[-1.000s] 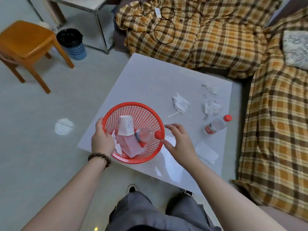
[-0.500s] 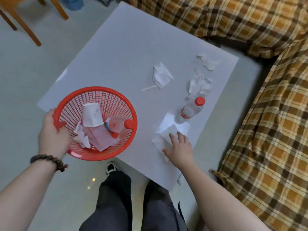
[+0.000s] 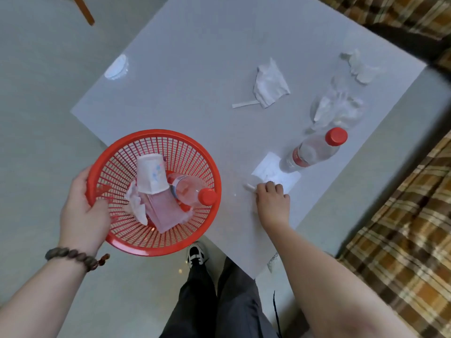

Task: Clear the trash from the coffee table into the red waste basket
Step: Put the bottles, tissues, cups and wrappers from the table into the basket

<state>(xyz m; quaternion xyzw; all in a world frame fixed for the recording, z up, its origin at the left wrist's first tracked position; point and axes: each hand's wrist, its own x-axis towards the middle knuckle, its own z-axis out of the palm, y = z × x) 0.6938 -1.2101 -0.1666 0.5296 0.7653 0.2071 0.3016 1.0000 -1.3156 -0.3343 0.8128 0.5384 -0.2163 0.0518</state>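
Observation:
My left hand (image 3: 81, 211) grips the rim of the red waste basket (image 3: 156, 142), held over the near left corner of the grey coffee table (image 3: 195, 69). Inside lie a paper cup (image 3: 151, 175), a plastic bottle with a red cap (image 3: 192, 191), a pink wrapper and tissue. My right hand (image 3: 272, 203) rests on the table with fingers curled on a flat white paper (image 3: 271, 170); a small white stick (image 3: 250, 187) pokes out by its thumb. A second red-capped bottle (image 3: 314, 150) stands just beyond the paper. A crumpled tissue (image 3: 269, 85) lies further back.
A clear plastic wrapper (image 3: 339, 111) and torn white scraps (image 3: 361, 67) lie at the far right of the table. A thin paper strip (image 3: 244, 104) is beside the tissue. A plaid sofa (image 3: 402, 228) borders the right side. My legs and a shoe (image 3: 196, 253) are below the table's near corner.
My right hand moved from the basket's rim rightward to the flat white paper and curled its fingers on it. The view tilted down and closer; the basket stayed in my left hand.

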